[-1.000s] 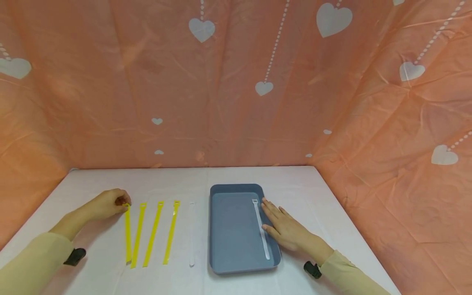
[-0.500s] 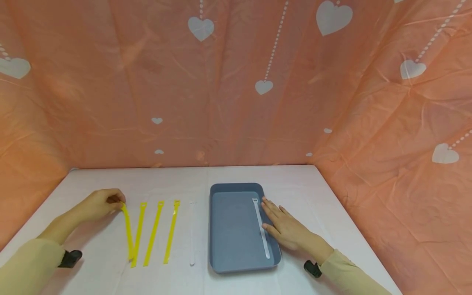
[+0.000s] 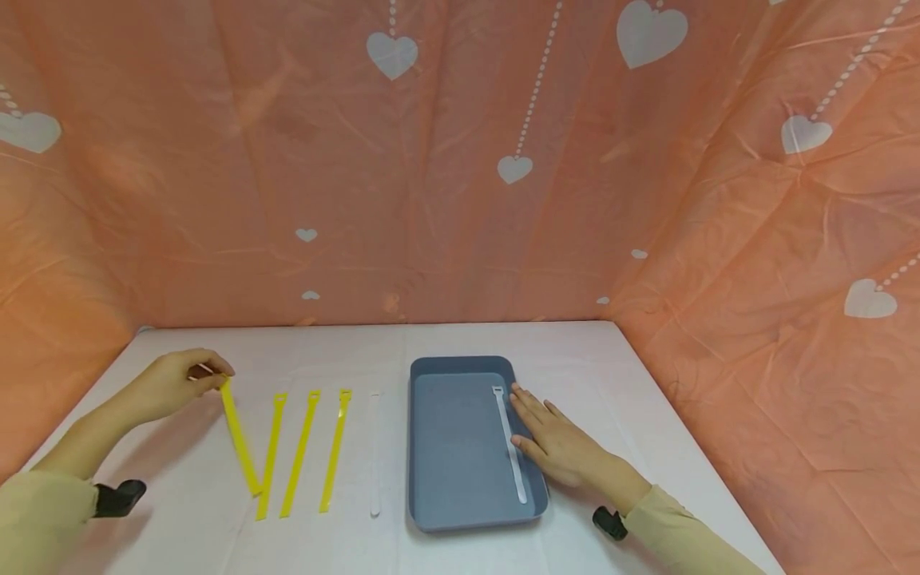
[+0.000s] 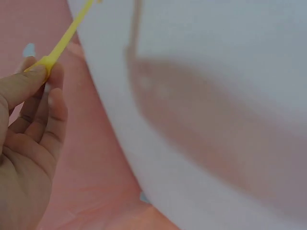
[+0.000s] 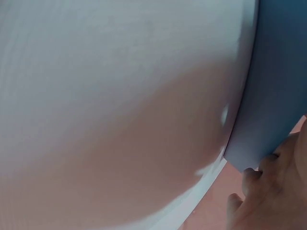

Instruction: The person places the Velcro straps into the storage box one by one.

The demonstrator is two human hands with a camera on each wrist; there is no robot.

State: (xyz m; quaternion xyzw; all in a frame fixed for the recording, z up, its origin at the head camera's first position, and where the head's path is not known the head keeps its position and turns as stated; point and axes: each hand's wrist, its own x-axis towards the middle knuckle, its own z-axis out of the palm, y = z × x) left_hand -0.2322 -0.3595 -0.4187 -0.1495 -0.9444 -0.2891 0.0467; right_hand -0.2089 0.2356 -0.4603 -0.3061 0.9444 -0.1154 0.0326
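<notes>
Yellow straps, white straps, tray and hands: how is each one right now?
Held yellow strap: slanted
Left hand: pinching that strap's end
Other three yellow straps: lying on table
Tray: right side up
One white strap: lying on table
Other white strap: lying in tray
Right hand: resting against tray's side

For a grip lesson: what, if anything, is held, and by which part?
The left hand pinches a yellow strap by its wider end; the right hand touches the tray.

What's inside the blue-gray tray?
One white strap lies inside the tray, toward its right side. What's directly beneath the strap is covered, and the right grip hides part of the tray's right edge.
</notes>
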